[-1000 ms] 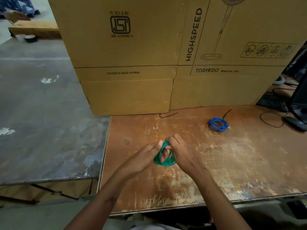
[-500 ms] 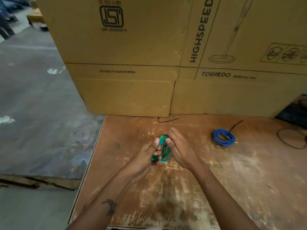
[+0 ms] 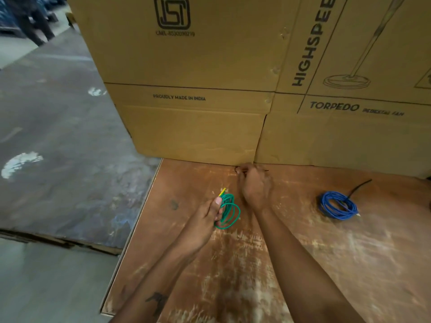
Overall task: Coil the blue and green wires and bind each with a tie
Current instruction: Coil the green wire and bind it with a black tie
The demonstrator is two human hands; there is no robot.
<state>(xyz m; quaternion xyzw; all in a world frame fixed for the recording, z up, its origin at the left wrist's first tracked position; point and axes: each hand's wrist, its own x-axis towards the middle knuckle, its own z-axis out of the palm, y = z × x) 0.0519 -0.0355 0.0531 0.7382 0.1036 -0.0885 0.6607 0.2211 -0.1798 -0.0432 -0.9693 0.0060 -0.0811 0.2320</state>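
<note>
The green wire (image 3: 229,212) is a loose coil with a yellow-tipped end sticking up. My left hand (image 3: 207,219) grips it at its left side, just above the brown table (image 3: 349,264). My right hand (image 3: 255,183) is stretched forward to the foot of the cardboard boxes. Its fingers curl down onto a thin black tie (image 3: 237,169), whose ends show on both sides of the hand. The blue wire (image 3: 338,205) lies coiled on the table to the right, with a black tie (image 3: 360,186) sticking out of it toward the back.
Large cardboard fan boxes (image 3: 198,66) stand along the table's back edge. A grey slab surface (image 3: 58,148) adjoins the table on the left. A person's legs (image 3: 35,24) are at the far upper left.
My right hand let go of the green coil and reached forward to the black tie by the boxes. My left hand alone holds the coil. The camera has moved closer.
</note>
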